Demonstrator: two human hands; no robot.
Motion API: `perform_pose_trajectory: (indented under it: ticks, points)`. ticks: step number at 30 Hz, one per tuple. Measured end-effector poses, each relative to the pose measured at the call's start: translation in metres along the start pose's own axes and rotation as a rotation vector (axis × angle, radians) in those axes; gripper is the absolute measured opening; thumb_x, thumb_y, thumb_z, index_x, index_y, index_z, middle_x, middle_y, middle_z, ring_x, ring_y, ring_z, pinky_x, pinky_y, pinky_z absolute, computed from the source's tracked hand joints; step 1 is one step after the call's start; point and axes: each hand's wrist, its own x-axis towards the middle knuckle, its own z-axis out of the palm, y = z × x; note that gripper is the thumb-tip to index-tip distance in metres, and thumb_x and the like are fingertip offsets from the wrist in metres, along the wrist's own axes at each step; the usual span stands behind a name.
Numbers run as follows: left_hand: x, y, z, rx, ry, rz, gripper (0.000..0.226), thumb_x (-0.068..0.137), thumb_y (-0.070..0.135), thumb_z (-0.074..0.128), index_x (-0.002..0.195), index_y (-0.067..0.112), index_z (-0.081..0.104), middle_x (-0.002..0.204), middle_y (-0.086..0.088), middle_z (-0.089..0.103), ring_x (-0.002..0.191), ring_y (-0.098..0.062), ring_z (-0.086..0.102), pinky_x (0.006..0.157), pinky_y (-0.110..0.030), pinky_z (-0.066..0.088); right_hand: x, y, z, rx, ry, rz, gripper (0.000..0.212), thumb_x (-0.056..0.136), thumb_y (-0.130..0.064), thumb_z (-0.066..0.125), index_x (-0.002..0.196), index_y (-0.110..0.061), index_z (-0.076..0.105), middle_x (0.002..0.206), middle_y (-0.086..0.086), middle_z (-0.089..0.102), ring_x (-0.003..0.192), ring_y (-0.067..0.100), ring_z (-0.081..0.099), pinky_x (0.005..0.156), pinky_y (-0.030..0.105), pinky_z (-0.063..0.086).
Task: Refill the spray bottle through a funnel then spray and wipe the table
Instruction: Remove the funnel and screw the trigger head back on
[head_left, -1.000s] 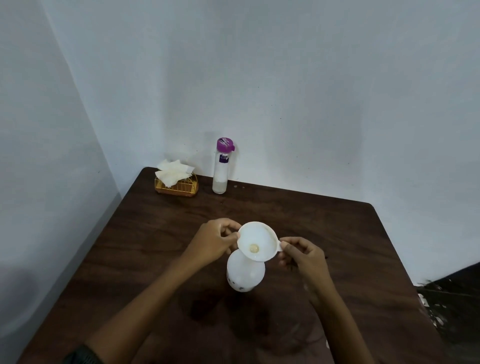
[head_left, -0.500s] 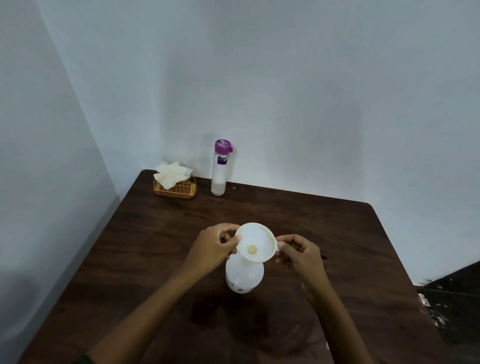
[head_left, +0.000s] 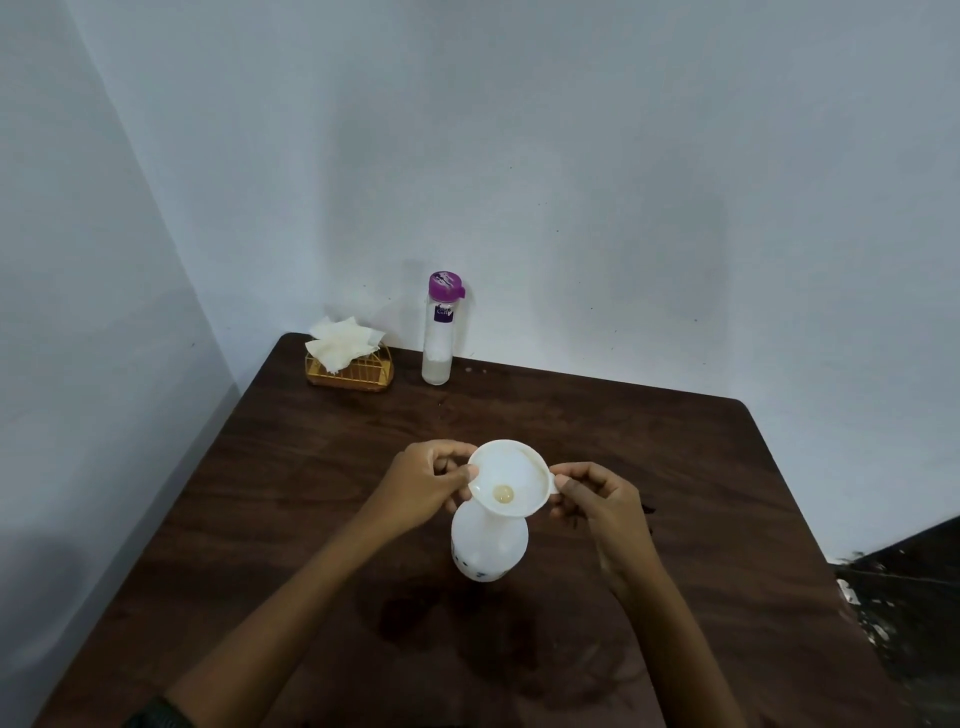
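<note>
A white funnel (head_left: 511, 475) sits in the neck of a white spray bottle body (head_left: 488, 548) that stands upright in the middle of the dark wooden table (head_left: 291, 467). My left hand (head_left: 423, 480) pinches the funnel's left rim. My right hand (head_left: 597, 493) pinches the small tab on its right rim. The bottle's neck is hidden under the funnel. No spray head is in sight. A clear bottle with a purple cap (head_left: 441, 330), partly filled with clear liquid, stands at the back of the table by the wall.
A yellow wire holder with white tissues (head_left: 347, 358) sits in the back left corner next to the purple-capped bottle. Darker wet-looking patches (head_left: 467, 623) mark the table in front of the spray bottle. Walls close off the back and left; the table's right edge drops to a dark floor.
Both hands and the funnel stay almost where they were on the bottle. The view has tilted slightly, so the table sits lower in the picture.
</note>
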Motion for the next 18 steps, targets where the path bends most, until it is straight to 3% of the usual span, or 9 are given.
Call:
perform_pose_trajectory:
  ticks: [18]
  points:
    - [-0.0026,-0.01,-0.0036,-0.184,-0.05,0.041,0.023,0.091,0.006,0.057,0.11,0.019,0.061,0.057,0.007,0.067,0.056,-0.005,0.063,0.059,-0.015,0.052,0.0008,-0.0008,-0.0025,0.108,-0.055,0.045,0.013,0.086,0.0,0.059,0.093,-0.003,0.069,0.073,0.01,0.068,0.057,0.014,0.059,0.06,0.029,0.051]
